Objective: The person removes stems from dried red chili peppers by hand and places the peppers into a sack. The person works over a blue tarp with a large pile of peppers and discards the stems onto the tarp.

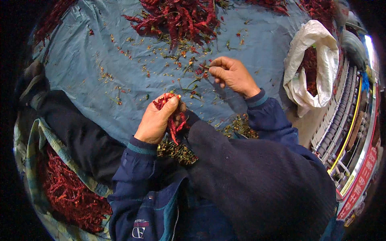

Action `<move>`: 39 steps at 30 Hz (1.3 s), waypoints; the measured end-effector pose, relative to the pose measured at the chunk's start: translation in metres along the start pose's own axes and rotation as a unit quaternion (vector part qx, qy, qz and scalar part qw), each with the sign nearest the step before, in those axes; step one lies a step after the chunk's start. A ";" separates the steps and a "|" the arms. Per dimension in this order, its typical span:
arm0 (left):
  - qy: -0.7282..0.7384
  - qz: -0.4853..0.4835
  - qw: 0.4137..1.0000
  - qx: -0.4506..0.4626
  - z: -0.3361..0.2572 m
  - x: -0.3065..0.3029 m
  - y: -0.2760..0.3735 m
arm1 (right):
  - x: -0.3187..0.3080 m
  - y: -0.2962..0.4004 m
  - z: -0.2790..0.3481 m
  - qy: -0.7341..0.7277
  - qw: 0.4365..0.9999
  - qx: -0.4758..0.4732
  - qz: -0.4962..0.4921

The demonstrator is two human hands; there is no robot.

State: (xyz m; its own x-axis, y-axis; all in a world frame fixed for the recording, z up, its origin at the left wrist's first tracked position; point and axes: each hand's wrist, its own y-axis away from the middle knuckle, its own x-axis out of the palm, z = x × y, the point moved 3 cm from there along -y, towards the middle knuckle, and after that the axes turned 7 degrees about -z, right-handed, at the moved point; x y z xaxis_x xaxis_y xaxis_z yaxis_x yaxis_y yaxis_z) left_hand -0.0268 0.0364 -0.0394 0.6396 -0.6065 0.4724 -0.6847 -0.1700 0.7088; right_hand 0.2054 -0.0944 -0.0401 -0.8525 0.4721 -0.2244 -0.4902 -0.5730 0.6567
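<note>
My left hand [158, 117] grips several dried red chili peppers [176, 128], their tails hanging below the fingers. Pale seeds show at the torn upper ends by the thumb. Farther out and to the right, my right hand [233, 75] pinches a small bit that looks like a chili stem [206, 67] between thumb and forefinger. Beneath both hands lies a blue tarp [120, 72], strewn with loose green stems [190, 87], seeds and red scraps. A heap of whole dried red chilies [181, 21] rests on the tarp beyond my hands.
An open white woven sack [327, 60] with dark red contents stands at the right. At lower left, a checked cloth [49, 132] surrounds more dried chilies [72, 186]. Piles of discarded stems [176, 150] lie close to my legs. Shelving [340, 132] and a red sign with writing [359, 186] line the right.
</note>
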 end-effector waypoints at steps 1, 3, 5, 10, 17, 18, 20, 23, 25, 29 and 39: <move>0.000 0.010 1.000 0.002 -0.001 0.002 -0.001 | -0.004 0.005 -0.002 -0.042 0.999 0.004 -0.014; 0.006 -0.024 1.000 -0.001 -0.003 0.005 -0.001 | -0.015 0.012 -0.011 -0.124 0.991 0.007 -0.047; -0.007 -0.037 0.999 -0.017 -0.001 -0.002 0.000 | -0.037 0.020 -0.019 -0.196 0.976 0.000 -0.097; 0.025 -0.052 0.998 -0.027 0.003 -0.011 0.002 | -0.162 0.062 -0.028 -0.321 0.860 -0.172 -0.356; -0.012 -0.044 0.999 -0.015 0.007 -0.015 0.002 | -0.165 0.071 -0.059 -0.274 0.878 -0.079 -0.384; -0.007 -0.045 0.999 -0.007 0.008 -0.016 0.001 | -0.130 0.062 -0.049 -0.216 0.906 -0.064 -0.359; -0.001 -0.052 0.999 -0.002 0.008 -0.016 0.004 | -0.075 0.039 -0.039 -0.097 0.953 -0.039 -0.283; -0.003 -0.069 0.998 -0.009 0.004 -0.018 0.009 | -0.023 0.010 -0.030 0.076 0.964 -0.162 -0.199; -0.001 -0.076 0.997 -0.006 0.004 -0.020 0.012 | -0.009 -0.009 -0.017 0.217 0.940 -0.165 -0.204; 0.011 -0.066 0.998 0.002 0.006 -0.023 0.014 | -0.009 -0.031 -0.019 0.353 0.899 -0.154 -0.209; 0.018 -0.070 0.997 -0.014 0.008 -0.026 0.013 | 0.023 -0.019 -0.005 0.289 0.923 -0.224 -0.120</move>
State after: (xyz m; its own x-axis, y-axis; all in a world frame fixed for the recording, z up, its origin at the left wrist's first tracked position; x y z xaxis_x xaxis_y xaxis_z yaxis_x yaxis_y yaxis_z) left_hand -0.0551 0.0440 -0.0471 0.7403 -0.5505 0.3859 -0.5786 -0.2293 0.7827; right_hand 0.1939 -0.0758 -0.0621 -0.6008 0.2600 -0.7560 -0.5929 -0.7793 0.2032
